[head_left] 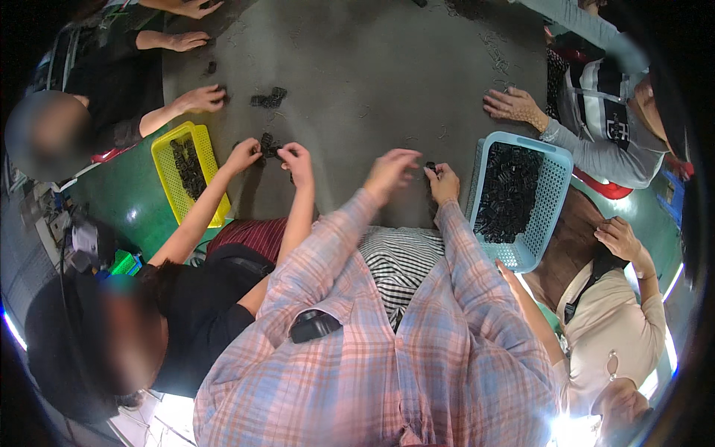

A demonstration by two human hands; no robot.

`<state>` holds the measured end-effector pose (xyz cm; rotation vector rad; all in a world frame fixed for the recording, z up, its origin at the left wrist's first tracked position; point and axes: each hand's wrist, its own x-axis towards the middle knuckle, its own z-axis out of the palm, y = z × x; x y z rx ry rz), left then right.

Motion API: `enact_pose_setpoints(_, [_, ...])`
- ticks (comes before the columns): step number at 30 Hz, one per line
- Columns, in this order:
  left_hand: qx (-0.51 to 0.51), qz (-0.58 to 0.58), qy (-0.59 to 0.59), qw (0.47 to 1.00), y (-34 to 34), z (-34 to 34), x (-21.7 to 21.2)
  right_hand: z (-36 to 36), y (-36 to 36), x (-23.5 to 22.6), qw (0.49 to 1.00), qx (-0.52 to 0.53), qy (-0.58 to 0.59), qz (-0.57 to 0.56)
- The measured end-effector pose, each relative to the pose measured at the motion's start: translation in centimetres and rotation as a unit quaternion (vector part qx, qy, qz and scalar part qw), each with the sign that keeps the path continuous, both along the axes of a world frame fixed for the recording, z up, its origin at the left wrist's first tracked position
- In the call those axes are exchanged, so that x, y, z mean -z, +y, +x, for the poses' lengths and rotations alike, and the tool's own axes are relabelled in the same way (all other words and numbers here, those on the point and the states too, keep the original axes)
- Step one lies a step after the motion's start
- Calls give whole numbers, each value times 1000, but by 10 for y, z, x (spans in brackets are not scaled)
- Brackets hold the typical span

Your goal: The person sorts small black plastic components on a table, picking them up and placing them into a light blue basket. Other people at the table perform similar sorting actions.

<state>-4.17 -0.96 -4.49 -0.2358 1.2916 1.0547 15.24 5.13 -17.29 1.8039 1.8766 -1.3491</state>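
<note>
Small black plastic part [430, 166], its exact kind too small to tell, is pinched between the thumb and fingers of my right hand [445, 185]. To its left, my left hand [391, 176] hovers over the dark table [372, 82], its fingers stretched toward the part and somewhat blurred by motion. A gap separates the two hands, and nothing shows in the left one. Right of my right hand stands a light blue basket [553, 205], filled with many similar black parts [510, 190].
A yellow basket [165, 175] with black parts stands at the left. Beside me, a co-worker's hands [298, 162] handle black pieces. Another black cluster [269, 98] lies farther back. Other people's hands [514, 106] rest around the table; thin scraps [495, 56] are scattered at the far right.
</note>
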Motion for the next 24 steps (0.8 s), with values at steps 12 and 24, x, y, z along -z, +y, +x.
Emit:
enact_pose_setpoints(12, [27, 300, 533, 791, 41, 67, -37, 80, 30, -166, 961, -34, -96, 257])
enact_pose_setpoints(24, [337, -138, 622, 693, -21, 23, 150, 14, -24, -137, 945, -89, 119, 292])
